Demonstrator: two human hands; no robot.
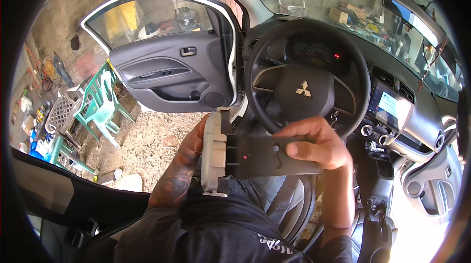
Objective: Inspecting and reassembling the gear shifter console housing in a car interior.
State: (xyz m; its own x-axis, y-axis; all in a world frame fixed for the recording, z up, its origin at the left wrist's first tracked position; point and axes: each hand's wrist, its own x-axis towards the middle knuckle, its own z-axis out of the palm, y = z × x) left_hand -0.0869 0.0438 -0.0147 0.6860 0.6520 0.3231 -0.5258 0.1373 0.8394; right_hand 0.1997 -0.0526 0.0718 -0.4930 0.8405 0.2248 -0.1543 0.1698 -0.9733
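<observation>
A grey plastic module [213, 155] with black connectors on its side is held upright over my lap in the middle of the view, joined to or touching a flat black plate [257, 152] that extends rightward and has a hole and a curved slot. My left hand [195, 138] grips the module from the left, its fingers mostly hidden behind it. My right hand [316, 143] is closed on the plate's right end, thumb on its front face, fingers over the top edge.
The steering wheel [306, 37] and touchscreen [387, 106] are ahead. The open driver's door [162, 86] stands at left, green plastic chairs [108, 101] beyond it. The gear console [373, 179] is at right.
</observation>
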